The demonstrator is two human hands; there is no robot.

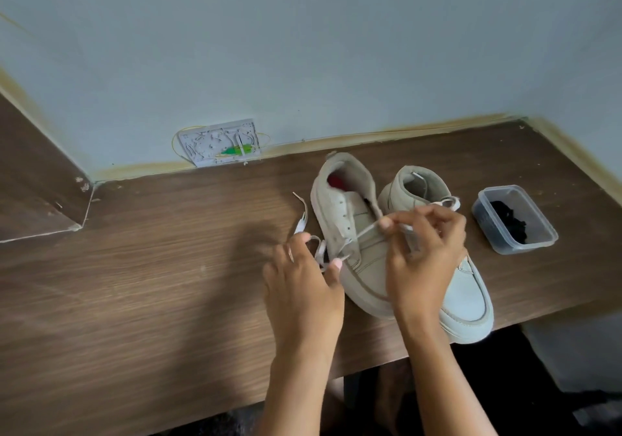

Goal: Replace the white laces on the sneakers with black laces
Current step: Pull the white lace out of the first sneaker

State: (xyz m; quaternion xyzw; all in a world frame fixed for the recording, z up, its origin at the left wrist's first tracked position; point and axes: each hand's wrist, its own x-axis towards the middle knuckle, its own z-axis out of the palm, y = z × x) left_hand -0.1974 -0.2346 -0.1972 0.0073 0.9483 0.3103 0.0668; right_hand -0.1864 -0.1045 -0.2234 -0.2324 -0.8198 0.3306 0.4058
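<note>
Two off-white high-top sneakers stand side by side on the wooden table, toes towards me. On the left sneaker the upper eyelets are bare and a white lace trails off its left side onto the table. My left hand pinches that lace beside the sneaker's lower eyelets. Above the tongue, my right hand grips another stretch of the same lace and covers part of the right sneaker. Black laces lie in a clear plastic container to the right.
The wooden table runs along a pale wall and ends at a front edge near my arms. A small open junction plate with a green part sits at the wall's foot. A lower wooden ledge lies far left.
</note>
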